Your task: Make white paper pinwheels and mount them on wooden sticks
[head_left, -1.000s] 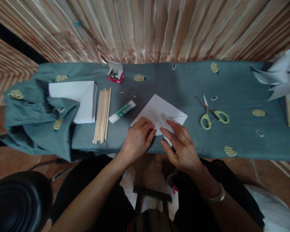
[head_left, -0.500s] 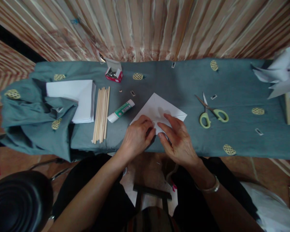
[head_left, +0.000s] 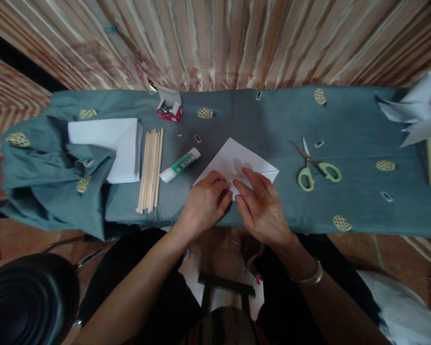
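Note:
A white sheet of paper (head_left: 233, 155) with creases lies turned like a diamond on the cloth in front of me. My left hand (head_left: 206, 196) rests on its near left side, fingers curled and thumb brought close at the paper's near corner. On the near right part lies my right hand (head_left: 260, 203), with its fingers stretched out and apart, the fingertips touching the paper. Both hands partly hide the sheet's near edges. To the left of the sheet is a glue stick (head_left: 180, 165) with its cap on; to the right, green-handled scissors (head_left: 314, 165) lie partly open.
Wooden sticks (head_left: 151, 170) and a stack of white paper (head_left: 125, 158) lie at the left. Behind them stands an open red box (head_left: 169, 110) of small metal pieces. A paper pinwheel (head_left: 422, 108) is at the far right. A black stool (head_left: 30, 299) stands lower left.
My right hand's fingers have shifted slightly on the paper and its thumb has drawn nearer the fingers. The left hand and the sheet stay in nearly the same place.

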`<action>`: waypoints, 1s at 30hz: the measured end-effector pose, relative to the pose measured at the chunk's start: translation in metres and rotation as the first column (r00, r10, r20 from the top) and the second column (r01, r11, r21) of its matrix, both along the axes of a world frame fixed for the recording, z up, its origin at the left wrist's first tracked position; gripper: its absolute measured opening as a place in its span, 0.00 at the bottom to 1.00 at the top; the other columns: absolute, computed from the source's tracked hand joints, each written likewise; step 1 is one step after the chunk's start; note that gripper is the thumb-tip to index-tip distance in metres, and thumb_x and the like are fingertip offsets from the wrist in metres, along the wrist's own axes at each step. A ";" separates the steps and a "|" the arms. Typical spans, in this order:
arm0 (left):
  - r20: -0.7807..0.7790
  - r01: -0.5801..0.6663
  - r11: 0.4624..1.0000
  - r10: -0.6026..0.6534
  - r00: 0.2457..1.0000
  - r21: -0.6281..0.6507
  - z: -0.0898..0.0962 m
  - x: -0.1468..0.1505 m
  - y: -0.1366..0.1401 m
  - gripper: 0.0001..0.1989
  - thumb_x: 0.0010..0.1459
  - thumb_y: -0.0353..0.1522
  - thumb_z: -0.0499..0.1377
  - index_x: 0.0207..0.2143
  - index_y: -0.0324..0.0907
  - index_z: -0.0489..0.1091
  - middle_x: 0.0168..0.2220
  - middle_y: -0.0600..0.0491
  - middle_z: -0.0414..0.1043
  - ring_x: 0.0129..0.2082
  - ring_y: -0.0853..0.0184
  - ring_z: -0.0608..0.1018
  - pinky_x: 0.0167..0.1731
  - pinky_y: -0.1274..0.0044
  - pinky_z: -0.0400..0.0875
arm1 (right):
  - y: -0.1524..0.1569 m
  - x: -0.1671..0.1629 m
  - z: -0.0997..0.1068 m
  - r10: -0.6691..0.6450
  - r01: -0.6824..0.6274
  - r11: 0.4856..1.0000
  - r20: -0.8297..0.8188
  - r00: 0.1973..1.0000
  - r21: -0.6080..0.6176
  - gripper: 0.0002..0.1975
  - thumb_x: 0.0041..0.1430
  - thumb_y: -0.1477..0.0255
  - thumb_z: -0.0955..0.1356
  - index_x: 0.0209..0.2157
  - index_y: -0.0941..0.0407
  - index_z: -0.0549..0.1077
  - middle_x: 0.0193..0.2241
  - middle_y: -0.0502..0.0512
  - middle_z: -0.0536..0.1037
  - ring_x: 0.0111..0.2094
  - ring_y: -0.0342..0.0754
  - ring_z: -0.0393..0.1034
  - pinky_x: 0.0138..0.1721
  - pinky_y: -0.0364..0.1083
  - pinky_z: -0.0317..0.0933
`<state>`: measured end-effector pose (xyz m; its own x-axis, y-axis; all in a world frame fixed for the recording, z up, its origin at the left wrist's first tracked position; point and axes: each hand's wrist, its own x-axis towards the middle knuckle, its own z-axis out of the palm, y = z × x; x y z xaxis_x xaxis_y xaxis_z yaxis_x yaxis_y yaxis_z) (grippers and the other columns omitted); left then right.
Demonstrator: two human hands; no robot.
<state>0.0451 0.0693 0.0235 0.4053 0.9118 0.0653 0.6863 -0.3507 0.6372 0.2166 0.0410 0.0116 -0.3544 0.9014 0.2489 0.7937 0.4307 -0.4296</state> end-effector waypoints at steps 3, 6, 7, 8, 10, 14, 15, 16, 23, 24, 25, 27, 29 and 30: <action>-0.006 0.001 1.000 -0.001 1.000 0.008 0.000 0.000 0.000 0.04 0.59 0.28 0.55 0.32 0.39 0.70 0.38 0.49 0.71 0.35 0.65 0.76 0.37 0.74 0.72 | 0.000 -0.001 -0.002 0.005 -0.005 1.000 0.010 1.000 -0.004 0.21 0.64 0.75 0.60 0.58 0.53 0.63 0.62 0.60 0.61 0.62 0.59 0.55 0.60 0.60 0.56; -0.022 -0.017 1.000 0.018 1.000 0.026 -0.001 -0.001 -0.002 0.04 0.60 0.29 0.56 0.34 0.39 0.70 0.39 0.49 0.70 0.34 0.66 0.75 0.36 0.74 0.72 | 0.001 -0.002 -0.005 0.012 -0.012 1.000 -0.006 1.000 -0.004 0.23 0.62 0.78 0.59 0.58 0.54 0.62 0.63 0.61 0.59 0.63 0.59 0.53 0.59 0.62 0.56; -0.020 -0.021 0.999 0.022 1.000 0.041 -0.001 -0.001 -0.002 0.05 0.60 0.30 0.56 0.36 0.39 0.70 0.40 0.48 0.70 0.35 0.66 0.75 0.36 0.74 0.73 | 0.001 -0.003 -0.005 0.013 -0.013 1.000 -0.019 1.000 -0.008 0.23 0.62 0.79 0.59 0.58 0.55 0.62 0.63 0.61 0.59 0.63 0.59 0.53 0.59 0.62 0.55; -0.011 -0.019 0.998 0.019 1.000 0.060 -0.002 -0.001 -0.003 0.06 0.60 0.30 0.55 0.38 0.38 0.70 0.41 0.47 0.70 0.36 0.65 0.75 0.37 0.74 0.73 | 0.002 -0.004 -0.006 0.011 -0.011 1.000 -0.027 1.000 -0.010 0.23 0.62 0.79 0.58 0.58 0.56 0.63 0.63 0.62 0.60 0.63 0.59 0.52 0.60 0.62 0.55; 0.014 0.005 0.994 -0.006 1.000 0.107 -0.003 -0.001 -0.006 0.08 0.62 0.29 0.53 0.41 0.38 0.71 0.42 0.46 0.70 0.39 0.64 0.75 0.39 0.73 0.73 | 0.003 -0.005 -0.005 0.004 -0.004 1.000 -0.021 1.000 0.004 0.21 0.61 0.81 0.57 0.55 0.59 0.65 0.62 0.65 0.62 0.63 0.59 0.53 0.59 0.61 0.56; -0.019 0.073 0.976 -0.071 0.997 0.204 -0.004 0.000 -0.011 0.10 0.63 0.33 0.54 0.41 0.38 0.72 0.41 0.46 0.72 0.41 0.61 0.73 0.42 0.68 0.71 | 0.006 -0.007 -0.003 0.022 -0.024 0.999 0.047 0.999 0.044 0.19 0.62 0.80 0.58 0.53 0.61 0.67 0.60 0.67 0.65 0.61 0.59 0.57 0.58 0.60 0.59; -0.042 0.088 0.970 -0.081 0.996 0.225 -0.004 0.000 -0.012 0.10 0.62 0.34 0.56 0.42 0.38 0.72 0.41 0.46 0.73 0.41 0.60 0.73 0.42 0.68 0.71 | 0.007 -0.007 -0.002 0.027 -0.030 0.998 0.058 0.998 0.048 0.19 0.62 0.80 0.58 0.54 0.60 0.67 0.60 0.67 0.65 0.61 0.59 0.57 0.58 0.60 0.59; -0.065 0.103 0.965 -0.090 0.994 0.240 -0.004 0.000 -0.012 0.11 0.62 0.34 0.56 0.42 0.38 0.73 0.41 0.46 0.73 0.41 0.59 0.72 0.41 0.67 0.70 | 0.007 -0.008 -0.002 0.029 -0.032 0.998 0.065 0.998 0.052 0.19 0.62 0.80 0.59 0.54 0.59 0.66 0.60 0.66 0.65 0.61 0.59 0.58 0.57 0.60 0.60; -0.110 0.136 0.945 -0.107 0.988 0.298 -0.007 0.002 -0.011 0.09 0.63 0.32 0.54 0.40 0.37 0.73 0.39 0.47 0.74 0.38 0.61 0.72 0.38 0.69 0.68 | 0.007 -0.003 0.000 0.035 -0.034 0.997 -0.011 0.999 0.065 0.19 0.63 0.80 0.57 0.52 0.60 0.68 0.59 0.66 0.66 0.61 0.57 0.59 0.58 0.59 0.59; -0.109 0.134 0.944 -0.106 0.988 0.300 -0.007 0.002 -0.011 0.09 0.63 0.32 0.54 0.40 0.37 0.73 0.39 0.47 0.74 0.38 0.62 0.72 0.38 0.69 0.68 | 0.008 0.000 0.001 0.031 -0.030 0.997 -0.021 0.999 0.068 0.19 0.63 0.79 0.57 0.53 0.60 0.67 0.59 0.66 0.67 0.60 0.56 0.59 0.58 0.58 0.59; -0.107 0.134 0.944 -0.106 0.989 0.302 -0.007 0.002 -0.011 0.09 0.63 0.32 0.54 0.40 0.37 0.73 0.39 0.47 0.74 0.38 0.62 0.72 0.38 0.69 0.68 | 0.010 0.004 0.002 0.016 -0.013 0.997 -0.033 0.999 0.073 0.19 0.64 0.78 0.57 0.54 0.59 0.67 0.59 0.65 0.67 0.60 0.55 0.60 0.58 0.58 0.60; -0.110 0.137 0.942 -0.108 0.988 0.305 -0.007 0.002 -0.012 0.09 0.63 0.32 0.54 0.40 0.37 0.73 0.39 0.46 0.74 0.38 0.62 0.72 0.38 0.69 0.69 | 0.016 0.012 0.003 -0.055 0.060 0.995 -0.058 0.997 0.083 0.20 0.65 0.76 0.58 0.56 0.59 0.65 0.58 0.65 0.68 0.60 0.55 0.61 0.59 0.59 0.59; -0.118 0.142 0.940 -0.110 0.987 0.310 -0.006 0.002 -0.012 0.09 0.63 0.32 0.54 0.40 0.37 0.73 0.39 0.46 0.74 0.39 0.61 0.72 0.38 0.69 0.69 | 0.024 0.021 0.001 -0.145 0.150 0.985 -0.067 0.987 0.086 0.21 0.66 0.74 0.58 0.58 0.60 0.64 0.59 0.66 0.67 0.61 0.57 0.61 0.59 0.61 0.57; -0.124 0.143 0.939 -0.109 0.986 0.313 -0.006 0.001 -0.012 0.09 0.63 0.32 0.54 0.40 0.37 0.73 0.39 0.46 0.74 0.39 0.61 0.72 0.38 0.69 0.69 | 0.027 0.025 0.000 -0.174 0.178 0.981 -0.058 0.983 0.072 0.21 0.66 0.73 0.58 0.58 0.61 0.64 0.59 0.67 0.67 0.61 0.59 0.60 0.59 0.62 0.57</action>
